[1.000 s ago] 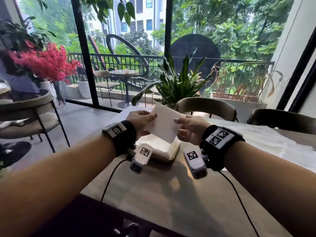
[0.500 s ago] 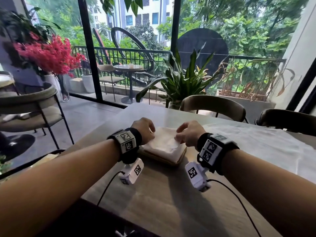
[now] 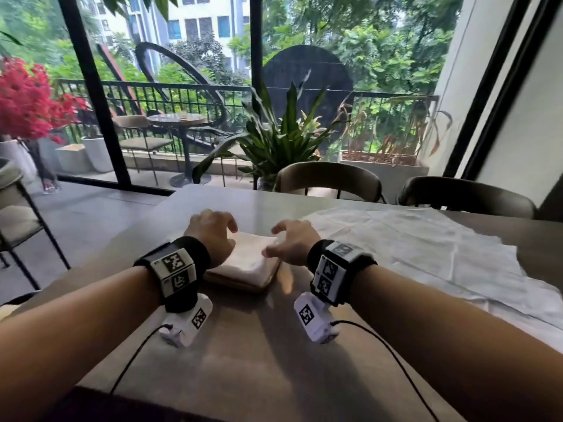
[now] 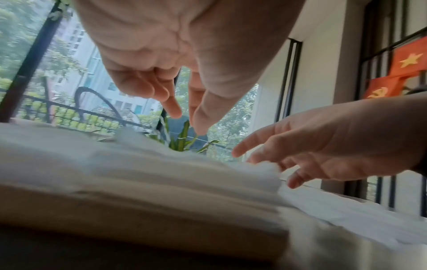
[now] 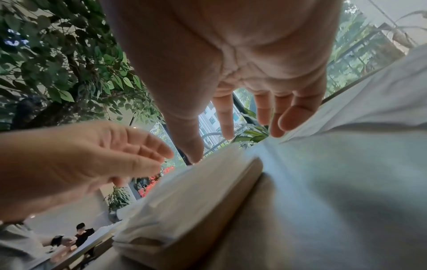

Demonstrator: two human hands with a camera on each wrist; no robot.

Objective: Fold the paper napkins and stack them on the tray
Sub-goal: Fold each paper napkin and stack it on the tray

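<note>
The stack (image 3: 248,258) of folded napkins sits on the tray (image 3: 243,284), on the table (image 3: 259,345) right in front of the person. Both hands are just above it. The left hand (image 3: 211,236) is over the left side of the stack and the right hand (image 3: 294,243) is over the right side. The fingers of both hands are loose and spread, and neither one has hold of anything. From the left wrist view the left fingertips (image 4: 175,111) hang a little above the top napkin, not on it. I cannot tell if the right thumb is touching the stack edge or just beside it.

More flat napkins (image 3: 411,254) lie spread out to the right of the tray. They run long from the tray toward the far right of the table. The right hand is much nearer to them, just beside their edge. The left hand has the tray between it and them. So I think the right hand should go for the next one.
</note>
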